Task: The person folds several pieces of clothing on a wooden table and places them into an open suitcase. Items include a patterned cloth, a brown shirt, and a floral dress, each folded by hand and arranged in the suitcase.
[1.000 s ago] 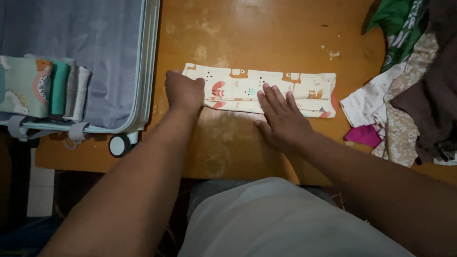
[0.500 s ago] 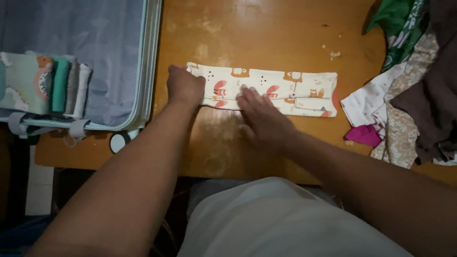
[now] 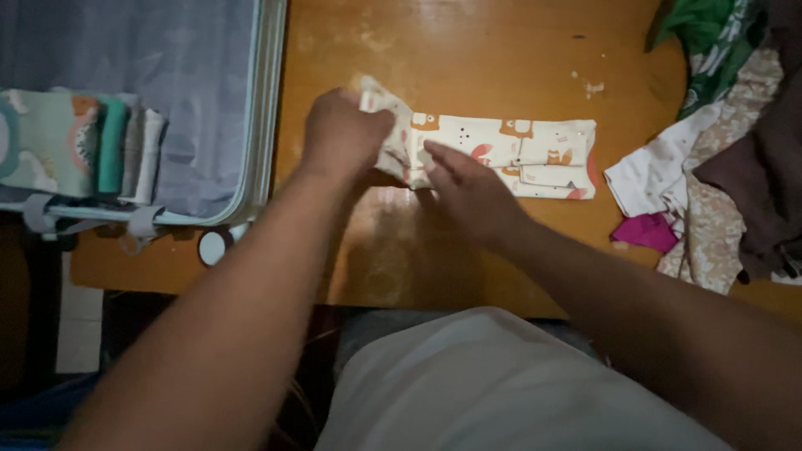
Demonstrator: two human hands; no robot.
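At the far left an open grey-lined suitcase with a pale hard rim [image 3: 266, 108] lies partly on the worn orange-brown wooden table [image 3: 501, 50]. Inside it, a row of rolled garments in mint, teal and grey [image 3: 92, 142] sits tucked behind a strap. Just right of the suitcase rim, the left hand [image 3: 341, 135] is closed around the left end of a long, narrow folded cream cloth printed with small orange animals [image 3: 518, 150], lifting that end off the table and turning it over. Next to it, the right hand [image 3: 468, 188] lies flat, fingers extended, pressing on the cloth's middle; it grips nothing. The rest of the cloth lies flat on the table. At the right edge, a loose heap of green, white, magenta, floral and brown clothes [image 3: 718, 167] lies near the cloth's end.
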